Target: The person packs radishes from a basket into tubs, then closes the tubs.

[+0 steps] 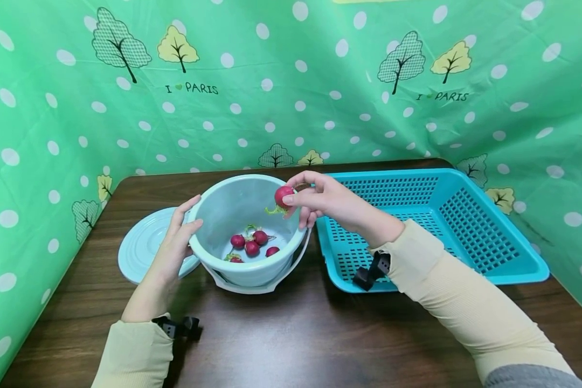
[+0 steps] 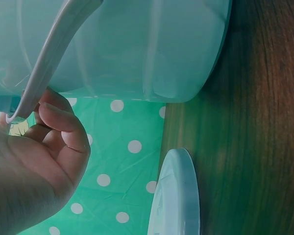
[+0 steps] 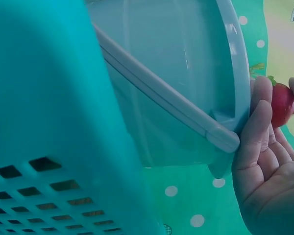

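Note:
Near the middle of the table stands a pale blue bucket (image 1: 230, 210) with several red radishes (image 1: 252, 248) on its bottom. My left hand (image 1: 173, 245) holds the left side of the rim, thumb over the edge; in the left wrist view its fingers are beside the white handle (image 2: 44, 63). Over the right side of the rim, my right hand (image 1: 332, 202) pinches one radish (image 1: 283, 196) between thumb and fingers, its green leaf stubs hanging down. The right wrist view shows that hand's lower fingers right at the outside of the rim, next to the handle's pivot.
A turquoise perforated basket (image 1: 494, 272) sits to the right, under my right forearm. The round pale blue lid (image 1: 140, 248) lies left of the bucket, partly behind my left hand. A green dotted cloth (image 1: 271, 70) hangs behind the brown wooden table (image 1: 281, 345).

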The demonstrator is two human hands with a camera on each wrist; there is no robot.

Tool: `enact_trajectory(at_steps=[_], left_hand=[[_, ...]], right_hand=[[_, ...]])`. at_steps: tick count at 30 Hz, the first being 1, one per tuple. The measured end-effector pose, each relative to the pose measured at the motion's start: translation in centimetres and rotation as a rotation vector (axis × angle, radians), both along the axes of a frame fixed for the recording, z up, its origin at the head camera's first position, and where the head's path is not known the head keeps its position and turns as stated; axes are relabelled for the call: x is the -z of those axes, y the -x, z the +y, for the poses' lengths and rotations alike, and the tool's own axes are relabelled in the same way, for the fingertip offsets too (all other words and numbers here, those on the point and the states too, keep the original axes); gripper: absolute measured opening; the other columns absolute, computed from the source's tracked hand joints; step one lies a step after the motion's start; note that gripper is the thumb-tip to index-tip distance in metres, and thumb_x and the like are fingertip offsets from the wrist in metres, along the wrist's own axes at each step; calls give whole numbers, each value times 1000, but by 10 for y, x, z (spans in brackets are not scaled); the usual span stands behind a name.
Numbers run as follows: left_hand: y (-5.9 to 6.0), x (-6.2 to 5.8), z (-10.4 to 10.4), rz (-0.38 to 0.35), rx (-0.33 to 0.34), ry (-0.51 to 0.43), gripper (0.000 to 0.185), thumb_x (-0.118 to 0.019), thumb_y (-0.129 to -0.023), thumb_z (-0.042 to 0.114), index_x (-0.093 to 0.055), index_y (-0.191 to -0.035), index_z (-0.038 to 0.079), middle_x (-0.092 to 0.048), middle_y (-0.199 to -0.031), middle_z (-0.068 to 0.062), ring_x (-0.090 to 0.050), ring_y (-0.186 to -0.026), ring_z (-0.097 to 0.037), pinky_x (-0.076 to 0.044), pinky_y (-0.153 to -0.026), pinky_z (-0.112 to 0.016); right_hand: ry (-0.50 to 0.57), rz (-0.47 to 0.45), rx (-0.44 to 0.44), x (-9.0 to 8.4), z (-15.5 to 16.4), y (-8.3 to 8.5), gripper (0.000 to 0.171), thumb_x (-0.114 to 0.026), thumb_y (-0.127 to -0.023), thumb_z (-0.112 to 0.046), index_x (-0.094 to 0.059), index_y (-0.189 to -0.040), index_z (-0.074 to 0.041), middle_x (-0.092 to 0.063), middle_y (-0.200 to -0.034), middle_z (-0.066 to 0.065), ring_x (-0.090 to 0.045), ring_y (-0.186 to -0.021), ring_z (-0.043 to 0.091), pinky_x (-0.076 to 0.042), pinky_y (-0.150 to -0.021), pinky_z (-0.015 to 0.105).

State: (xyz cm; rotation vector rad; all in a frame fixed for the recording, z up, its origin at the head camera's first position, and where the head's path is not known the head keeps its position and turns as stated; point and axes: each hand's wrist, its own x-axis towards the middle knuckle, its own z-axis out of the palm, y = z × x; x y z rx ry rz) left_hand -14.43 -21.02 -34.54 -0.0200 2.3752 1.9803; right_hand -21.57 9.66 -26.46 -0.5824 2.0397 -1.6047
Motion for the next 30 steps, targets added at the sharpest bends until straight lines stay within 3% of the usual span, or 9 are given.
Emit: enact_trajectory(at_steps=[9, 17, 22, 26, 30], left_hand=[[0, -1, 2, -4, -3, 1, 54, -37, -104, 41, -20, -156, 37, -18, -160, -3, -39, -131, -27, -42, -94, -36], [-1, -3, 2, 0, -12, 13, 55, -37, -104, 41, -19, -156, 37, -17, -161, -3, -37, -132, -29, -42, -91, -33], [-1, -4, 1, -5, -4, 23, 55, -36, -105, 41, -17, -156, 37, -15, -161, -5, -35, -133, -31, -45, -88, -28], [-2, -4, 1, -19, -10, 24, 56, -37, -105, 45, -14, -156, 41, -15, -161, -4, -38, -130, -25, -47, -84, -22], [-3, -1, 0, -4, -44, 39, 60, -38, -103, 49, -12, -156, 42, -34, -147, -6, -52, -108, -13, -50, -74, -22]], right_hand=[[22, 1, 18, 1, 5, -3, 34, -60, -96, -18, -50, -124, -1, -73, -92, 11, -66, -61, 20, -53, -59, 28], [90, 279, 66, -8, 1, -42, 19, -63, -95, -9, -62, -112, 0, -70, -92, 11, -64, -67, 30, -55, -63, 37], [135, 296, 30, 0, -9, -64, 14, -64, -93, -7, -64, -106, -1, -67, -92, 14, -65, -69, 29, -56, -64, 38], [152, 286, 7, 11, -18, -77, 13, -65, -93, -6, -65, -106, -4, -67, -92, 12, -66, -71, 30, -57, -70, 41], [143, 338, 3, 19, -26, -89, 12, -66, -93, -9, -66, -106, -9, -69, -90, 5, -67, -72, 26, -56, -68, 36]])
